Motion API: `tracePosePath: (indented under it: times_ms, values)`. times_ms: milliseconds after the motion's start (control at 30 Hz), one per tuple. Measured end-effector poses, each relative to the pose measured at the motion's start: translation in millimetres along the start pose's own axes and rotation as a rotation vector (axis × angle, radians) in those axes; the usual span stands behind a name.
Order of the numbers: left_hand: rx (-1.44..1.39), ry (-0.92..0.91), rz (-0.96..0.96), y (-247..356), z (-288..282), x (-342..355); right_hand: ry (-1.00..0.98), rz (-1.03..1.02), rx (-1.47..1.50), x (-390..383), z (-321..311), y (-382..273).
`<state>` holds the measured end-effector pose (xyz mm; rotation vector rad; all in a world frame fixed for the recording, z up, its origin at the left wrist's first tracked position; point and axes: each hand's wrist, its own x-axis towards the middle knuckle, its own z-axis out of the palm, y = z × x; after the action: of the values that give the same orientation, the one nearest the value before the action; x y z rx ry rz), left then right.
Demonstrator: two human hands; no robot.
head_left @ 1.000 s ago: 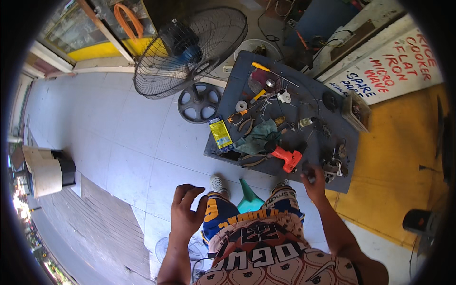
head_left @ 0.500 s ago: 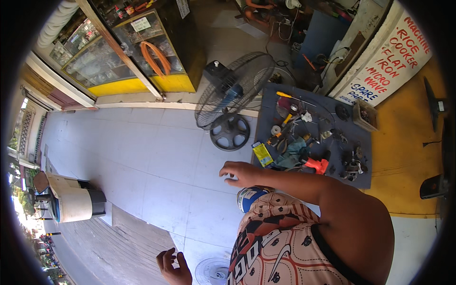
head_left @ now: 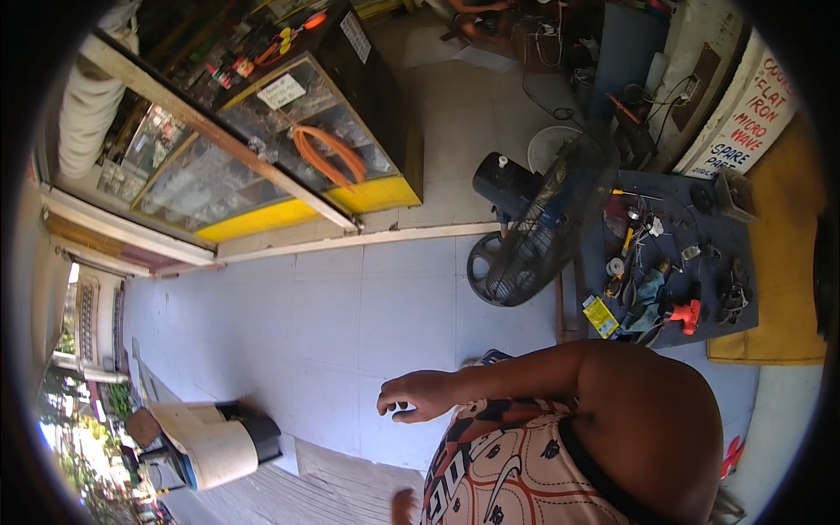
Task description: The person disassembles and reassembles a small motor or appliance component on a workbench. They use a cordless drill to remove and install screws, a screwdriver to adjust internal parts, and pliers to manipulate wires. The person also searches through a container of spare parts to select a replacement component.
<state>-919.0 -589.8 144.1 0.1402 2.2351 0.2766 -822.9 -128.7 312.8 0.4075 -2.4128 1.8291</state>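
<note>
"What was the right hand (head_left: 420,395) doing?"

"It hung in front of the patterned jersey (head_left: 499,464), over the pale tiled floor (head_left: 350,324). Its fingers were loosely bent, with a gap between them and the thumb, and had hold of nothing."

"And the left hand (head_left: 402,506)?"

"Only part of it showed at the near edge (blurred, too), so I could not tell how far its fingers were open or whether they gripped anything."

"What stood closest to the right hand?"

"The pedestal fan (head_left: 547,232), farther off and to the right, well apart from the fingers. It stood at the left side of the dark table (head_left: 735,243)."

"What lay on that?"

"A red cordless drill (head_left: 687,317) near the front, beside a teal cloth (head_left: 646,302). A yellow packet (head_left: 600,317) lay at the near left corner, and a plastic box (head_left: 737,194) stood at the far right."

"And on the left of the scene?"

"A cream-and-black container (head_left: 223,446) stood near, and a coil of orange tubing (head_left: 328,157) showed far off, against the glass display case (head_left: 367,131)."
</note>
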Motion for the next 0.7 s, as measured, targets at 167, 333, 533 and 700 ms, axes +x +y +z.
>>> tracePosePath:
  times_ms: [167, 333, 533, 700]
  values:
    - [-0.095, -0.224, -0.073, 34, -26, 119, 0.176, 0.047, -0.050, 72, -59, -5]
    - [-0.079, -0.268, -0.077, 80, -117, 222, 0.494, 0.180, -0.105, 115, -101, 37]
    - [0.051, -0.174, -0.106, 96, -319, 338, 0.758, 0.386, -0.161, 162, -141, 47]
    - [0.682, 0.395, 0.540, 329, -452, 493, 0.923, 0.526, -0.228, 163, -181, 39]
